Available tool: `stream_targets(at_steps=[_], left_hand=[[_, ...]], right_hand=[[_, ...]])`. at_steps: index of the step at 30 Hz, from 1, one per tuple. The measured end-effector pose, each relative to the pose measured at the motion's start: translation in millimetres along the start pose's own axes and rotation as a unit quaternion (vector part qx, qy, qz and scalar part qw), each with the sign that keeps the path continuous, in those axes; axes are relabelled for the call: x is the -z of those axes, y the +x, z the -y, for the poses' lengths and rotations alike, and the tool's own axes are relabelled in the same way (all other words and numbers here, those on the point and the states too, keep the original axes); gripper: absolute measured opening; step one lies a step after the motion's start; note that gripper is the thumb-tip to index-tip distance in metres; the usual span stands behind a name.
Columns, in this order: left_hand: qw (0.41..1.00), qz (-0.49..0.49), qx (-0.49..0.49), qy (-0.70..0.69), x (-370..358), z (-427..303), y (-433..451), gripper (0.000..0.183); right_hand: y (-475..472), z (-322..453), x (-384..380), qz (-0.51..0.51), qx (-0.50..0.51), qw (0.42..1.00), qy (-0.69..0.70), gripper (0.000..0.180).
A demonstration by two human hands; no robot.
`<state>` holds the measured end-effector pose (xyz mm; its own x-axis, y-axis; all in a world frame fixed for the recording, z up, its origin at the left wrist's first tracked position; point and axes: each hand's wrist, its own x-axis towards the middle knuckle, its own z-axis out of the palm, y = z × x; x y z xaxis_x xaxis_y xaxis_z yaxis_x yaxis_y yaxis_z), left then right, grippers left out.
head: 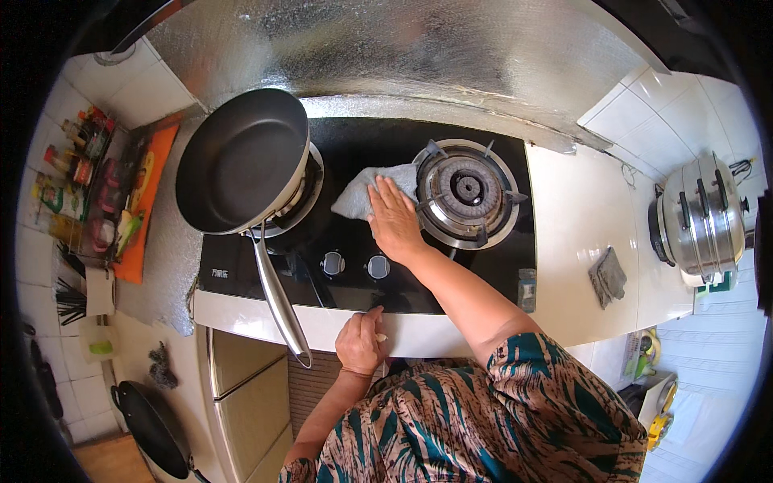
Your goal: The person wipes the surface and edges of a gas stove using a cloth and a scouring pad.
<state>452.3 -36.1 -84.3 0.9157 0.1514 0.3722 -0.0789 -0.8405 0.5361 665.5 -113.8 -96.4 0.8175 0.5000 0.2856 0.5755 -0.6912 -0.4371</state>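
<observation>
My right hand [395, 226] lies flat on a damp-looking grey cloth [356, 192], pressing it onto the black glass gas hob [362, 136]. The cloth's right side reaches the ring of the bare right burner [468, 190]. At the hob's front edge is my left hand [359, 341], fingers curled and one fingertip at the rim of the glass. Something small and pale shows beside those fingers; whether it is held is unclear. A deep dark-lined frying pan [241, 163] rests tilted over the left burner, its steel handle [278, 302] jutting past the counter's front edge.
Two control knobs [378, 266] sit near my right wrist. On the right counter lie a folded grey rag [608, 276] and a stacked steel steamer [700, 217]. Leftward are an orange board [130, 259], a rack of bottles [75, 187], a mesh scourer [162, 366] and a black wok [154, 428].
</observation>
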Motion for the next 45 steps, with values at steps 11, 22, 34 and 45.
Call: stream_targets(at_steps=[11, 22, 34, 45], left_hand=[[1.0, 0.002, 0.003, 0.018, 1, -3, 0, 0.025], [1.0, -0.027, -0.001, 0.012, 0, -7, 3, 0.017], [0.999, -0.031, 0.004, 0.018, 0, -8, 2, 0.018], [1.0, -0.025, 0.004, 0.011, 1, -7, 1, 0.016]], right_hand=[[-58, -1, 28, 0.011, 0.059, 0.998, 0.024, 0.051], [-160, -23, 88, -0.039, 0.011, 0.999, -0.013, 0.036], [-170, -36, 184, -0.21, -0.273, 0.832, 0.434, 0.037], [-198, -15, 108, -0.105, -0.045, 0.99, -0.088, 0.035]])
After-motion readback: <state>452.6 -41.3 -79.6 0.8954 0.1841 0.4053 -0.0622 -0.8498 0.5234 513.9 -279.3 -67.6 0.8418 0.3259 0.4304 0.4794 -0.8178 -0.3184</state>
